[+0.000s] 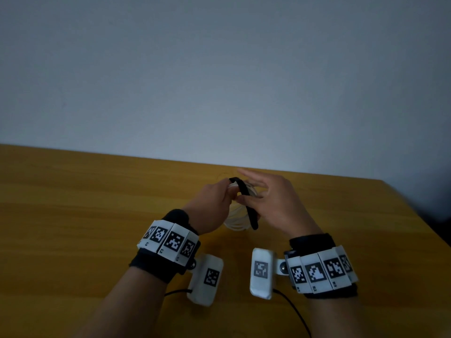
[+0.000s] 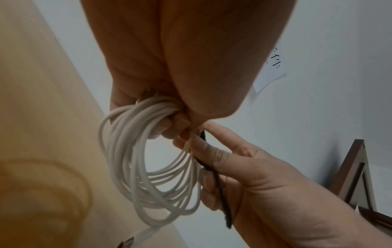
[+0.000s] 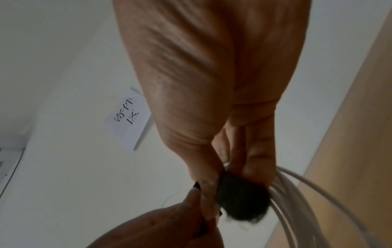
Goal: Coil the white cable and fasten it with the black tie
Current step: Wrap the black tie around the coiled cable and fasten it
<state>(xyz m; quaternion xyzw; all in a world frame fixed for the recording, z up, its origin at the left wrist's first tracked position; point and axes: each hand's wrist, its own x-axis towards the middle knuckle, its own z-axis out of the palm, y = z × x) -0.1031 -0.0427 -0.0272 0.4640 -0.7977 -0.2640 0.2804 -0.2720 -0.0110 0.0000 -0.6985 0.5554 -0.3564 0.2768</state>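
Table (image 1: 97, 215) of yellow-brown wood fills the lower half of the head view, and we note a pale wall (image 1: 219, 69) behind it. We see a white paper sheet (image 3: 129, 120) with dark printed characters stuck on that wall in the right wrist view.

We log both hands raised above the table's far middle, close together. Our left hand (image 1: 213, 207) has its fingers curled tight round one side of the white cable (image 2: 135, 161), which is gathered into a bundle of many round loops. The coil hangs from that grip, held between the two hands, its lower part just over the tabletop. One plug end dangles below the loops in the left wrist view.

Our right hand (image 1: 273, 206) pinches the black tie (image 1: 249, 208) between thumb and fingertips, where the strap crosses the bundle; the index finger points outward, straight. In the head view the tie arches over the top of the loops and runs down toward us, its free end loose. The right wrist view is blurred here, so we can only say the strap seems laid over the strands, touching them.

Marker bands (image 1: 170, 242) wrap both wrists.
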